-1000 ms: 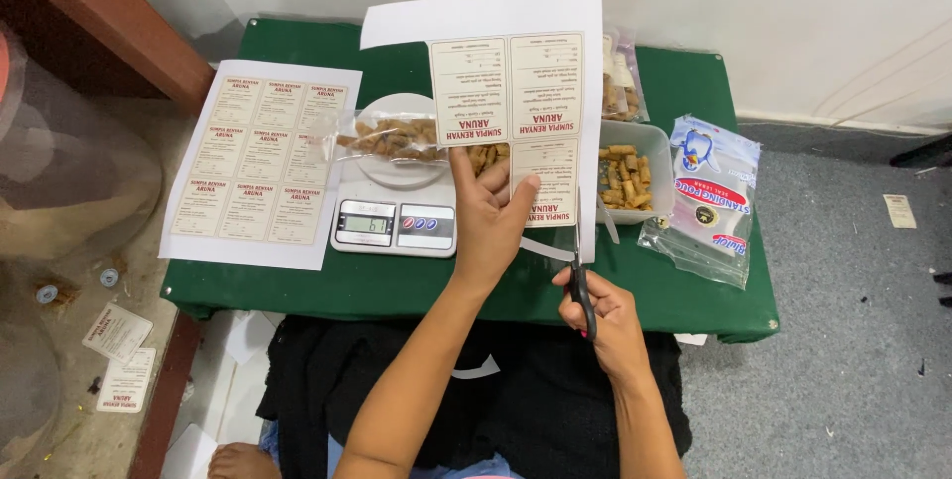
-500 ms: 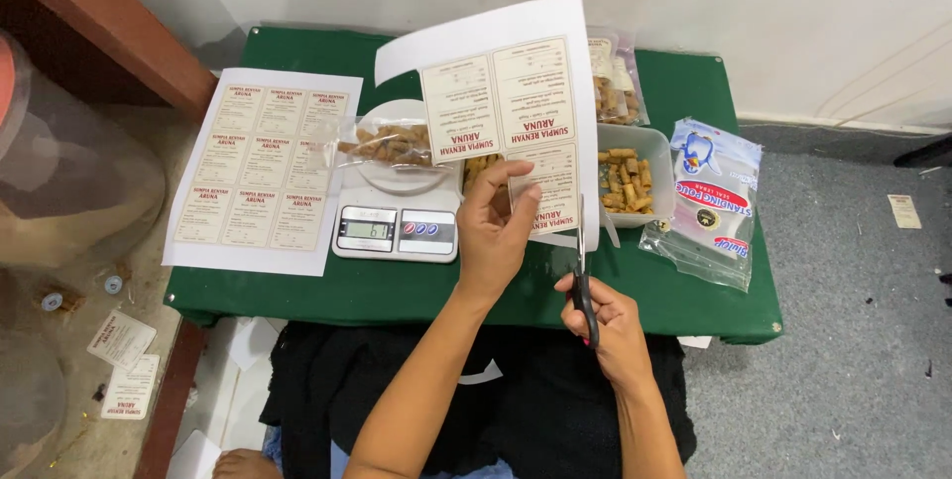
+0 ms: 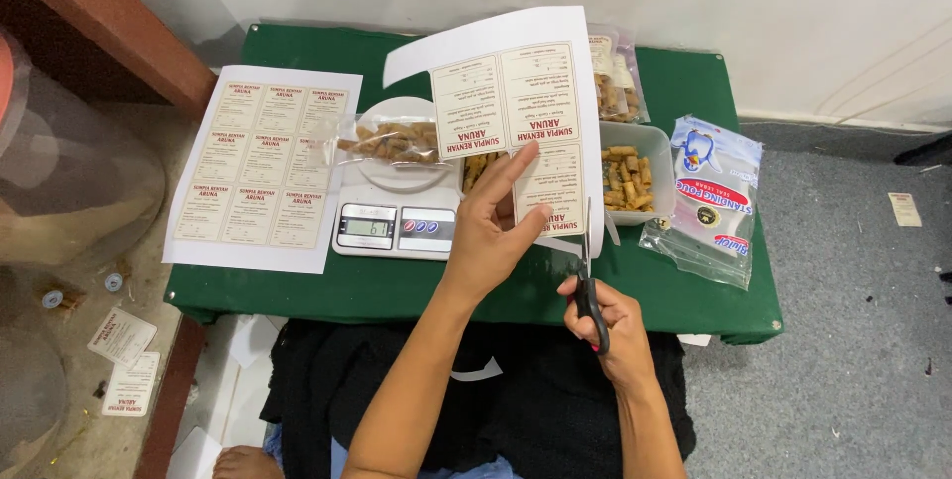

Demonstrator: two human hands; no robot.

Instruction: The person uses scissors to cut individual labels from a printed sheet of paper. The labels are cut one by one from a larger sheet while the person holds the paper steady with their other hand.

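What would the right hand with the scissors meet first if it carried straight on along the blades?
The right hand points its scissors up the label sheet held by the left hand. Probably more of that paper first, though depth is unclear.

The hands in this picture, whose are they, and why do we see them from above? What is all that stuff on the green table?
A person wears a camera on their head, so you look down at their own two hands. The left hand holds up a sheet of printed labels. The right hand holds scissors and cuts along the sheet's edge. On the green table lie another label sheet, a small kitchen scale with a bag of snacks on top, a white tray of snack sticks and a pack of clear plastic pouches.
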